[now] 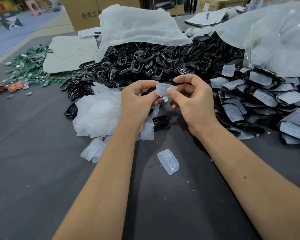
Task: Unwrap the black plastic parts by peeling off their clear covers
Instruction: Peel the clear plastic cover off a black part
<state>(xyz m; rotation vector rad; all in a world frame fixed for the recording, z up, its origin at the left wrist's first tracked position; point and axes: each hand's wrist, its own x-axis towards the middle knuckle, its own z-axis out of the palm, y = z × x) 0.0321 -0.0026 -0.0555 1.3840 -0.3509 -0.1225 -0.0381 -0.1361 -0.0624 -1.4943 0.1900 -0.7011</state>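
Loose clear cover (168, 161) lies nearest on grey table (42, 170). Above it, left hand (137, 101) and right hand (192, 101) close together, both pinching one clear cover (164, 89) over black part (150, 91), mostly hidden. Peel step apparently under way; next: pull cover free, drop on discarded covers (97, 111). Right, still-wrapped parts (267, 104); beyond, unwrapped black parts (145, 63).

clear cover (164, 89) pinched over black part (150, 91)
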